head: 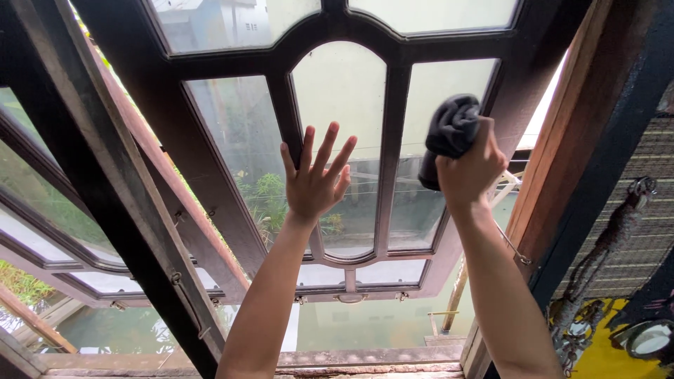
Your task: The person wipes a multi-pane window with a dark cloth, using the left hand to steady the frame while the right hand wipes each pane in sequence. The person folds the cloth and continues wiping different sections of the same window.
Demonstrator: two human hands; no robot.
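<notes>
Head view, the only one. Both arms are raised toward a dark wooden window sash [393, 140] that swings outward, with several glass panes set in curved bars.

Left hand [314, 179]: fully open, fingers spread, palm flat against the sash at about 9 o'clock from the other hand. It sits over the bar between the left pane and the arched middle pane [340, 91]. It holds nothing and looks to be bracing the sash.

Right hand [469, 172]: closed in a fist round a balled-up dark grey cloth [449, 130]. The cloth bulges out at 12 o'clock above the knuckles and is against or just off the right pane [449, 77]. Contact is hard to call, since the hand hides the far side of the cloth.

Step in hand, as I judge it: wiping the glass, with the right pane under the cloth and the sash steadied by the open palm. The next move likely calls for firm cloth pressure against the pane, met by an equal push from the left palm so the sash does not swing further out.

Around: a second open sash [105, 210] at 8 o'clock, a brown frame post [562, 140] at 3 o'clock, and a woven wall mat [646, 210] at far right. Greenery and water show through the glass below.
</notes>
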